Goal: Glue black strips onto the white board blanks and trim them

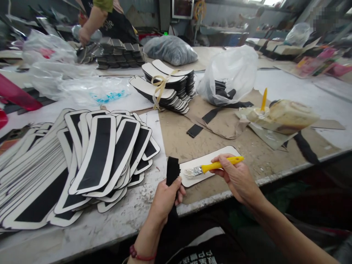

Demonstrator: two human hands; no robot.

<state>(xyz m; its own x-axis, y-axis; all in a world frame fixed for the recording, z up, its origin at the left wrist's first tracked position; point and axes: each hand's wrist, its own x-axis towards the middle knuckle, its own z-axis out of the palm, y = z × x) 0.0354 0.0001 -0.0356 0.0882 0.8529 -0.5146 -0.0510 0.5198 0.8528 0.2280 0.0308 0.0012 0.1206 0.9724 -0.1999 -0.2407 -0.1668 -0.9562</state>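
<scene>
A black strip [173, 169] is pinched between the thumb and fingers of my left hand [166, 198], its end upright beside a white curved piece [220, 157]. My right hand [237, 177] is closed around the yellow handle of a brush [210, 167]. The brush's whitish bristles rest over the left end of the white piece, which lies flat on brown board [176, 128] at the table's front edge. To the left spreads a large fanned pile of white pieces with black centres [96, 154].
Behind are tied stacks of white pieces [165, 90], a clear bag [233, 69] with black strips, and a glue-stained container [294, 113] with another yellow-handled brush [264, 99]. A person's hand [84, 36] touches dark stacks at the back left.
</scene>
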